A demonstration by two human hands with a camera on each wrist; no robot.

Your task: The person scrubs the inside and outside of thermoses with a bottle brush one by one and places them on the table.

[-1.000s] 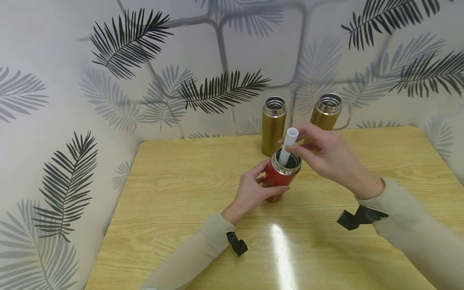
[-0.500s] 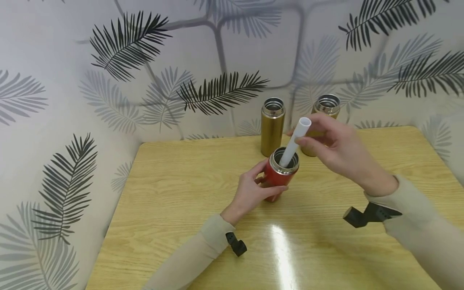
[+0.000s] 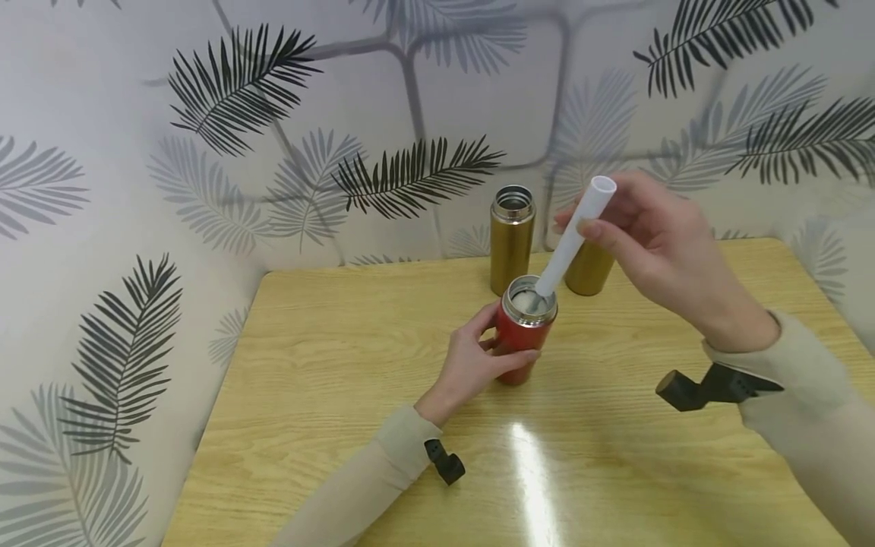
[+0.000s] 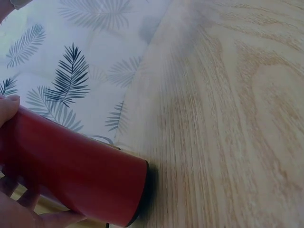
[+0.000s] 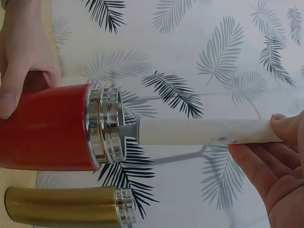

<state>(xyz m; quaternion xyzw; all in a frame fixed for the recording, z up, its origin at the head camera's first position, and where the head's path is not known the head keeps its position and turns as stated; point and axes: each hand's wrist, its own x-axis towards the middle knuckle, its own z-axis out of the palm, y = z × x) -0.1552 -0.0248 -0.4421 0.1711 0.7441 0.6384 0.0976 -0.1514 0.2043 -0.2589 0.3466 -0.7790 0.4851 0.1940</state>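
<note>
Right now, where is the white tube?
In the head view, right of centre, the white tube slants up from the red flask, pinched by the right hand.

Indoors here, and it looks like a homely sort of room: pale walls (image 3: 465, 99) carry printed grey and black leaves (image 3: 424, 176), a wood-grain table (image 3: 328, 357) backs onto them, a light streak (image 3: 535, 486) gleams across it. Home or office, hard to call.

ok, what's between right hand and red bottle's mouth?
The white tube, pinched in the right hand, its grey end at the mouth of the red bottle. Right wrist view shows it.
</note>
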